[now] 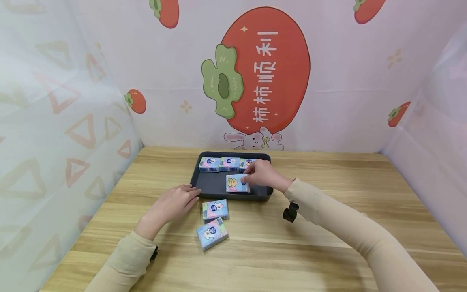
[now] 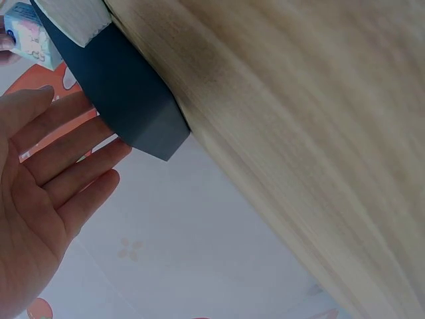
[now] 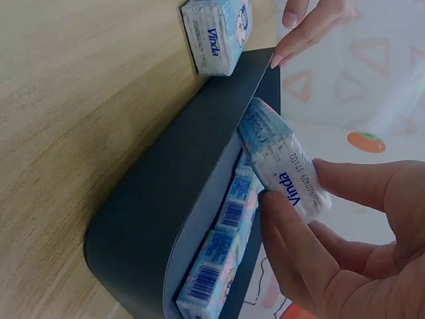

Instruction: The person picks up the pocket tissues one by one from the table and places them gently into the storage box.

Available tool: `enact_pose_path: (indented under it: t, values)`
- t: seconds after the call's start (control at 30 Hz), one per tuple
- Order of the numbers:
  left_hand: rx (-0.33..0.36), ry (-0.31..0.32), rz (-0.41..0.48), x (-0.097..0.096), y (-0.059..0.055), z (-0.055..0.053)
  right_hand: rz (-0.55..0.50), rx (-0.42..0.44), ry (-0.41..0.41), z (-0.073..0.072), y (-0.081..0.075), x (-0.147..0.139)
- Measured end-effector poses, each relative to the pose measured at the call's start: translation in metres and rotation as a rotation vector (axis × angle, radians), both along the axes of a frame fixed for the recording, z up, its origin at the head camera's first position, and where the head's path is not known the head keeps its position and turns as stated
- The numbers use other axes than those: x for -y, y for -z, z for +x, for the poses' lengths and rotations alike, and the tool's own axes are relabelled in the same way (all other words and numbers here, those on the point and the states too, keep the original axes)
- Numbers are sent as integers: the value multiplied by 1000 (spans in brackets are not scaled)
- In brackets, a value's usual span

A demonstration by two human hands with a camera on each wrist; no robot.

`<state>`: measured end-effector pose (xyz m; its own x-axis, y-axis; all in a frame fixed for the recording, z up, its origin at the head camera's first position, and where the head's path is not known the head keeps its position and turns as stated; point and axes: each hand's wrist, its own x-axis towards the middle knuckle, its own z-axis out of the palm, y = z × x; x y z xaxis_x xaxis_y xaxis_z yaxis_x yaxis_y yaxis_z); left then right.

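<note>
Between thumb and fingers my right hand (image 1: 263, 175) pinches a small pack of tissues (image 1: 236, 183), held over the front part of a dark tray (image 1: 233, 197). In the right wrist view that tissue pack (image 3: 282, 159) shows its printed end, tilted above the tray's rim. Three similar packs (image 1: 230, 164) stand in a row along the tray's back wall; the rightmost is partly hidden by my right hand. My left hand (image 1: 176, 201) touches the tray's front left corner, its fingers extended. In the left wrist view, the left fingers (image 2: 73, 156) lie nearly straight against the tray wall.
Two more tissue packs (image 1: 215, 210) lie on the wooden table (image 1: 292, 259) just in front of the tray, the nearer one turned at an angle. A printed cloth backdrop (image 1: 339, 81) rises behind the table and at both sides.
</note>
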<state>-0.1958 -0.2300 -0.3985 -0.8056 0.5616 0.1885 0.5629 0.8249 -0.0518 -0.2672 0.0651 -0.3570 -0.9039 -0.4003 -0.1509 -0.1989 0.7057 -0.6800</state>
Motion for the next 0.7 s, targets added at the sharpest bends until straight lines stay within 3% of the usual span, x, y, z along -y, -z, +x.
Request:
enact_pose_path:
  t: [0.43,0.7]
  values:
    - [14,-7,-6,-2,-2,0,42,12,-8,-16,4,10]
    - [21,-17,-11,-2,-2,0,25,65,9,-23,7,17]
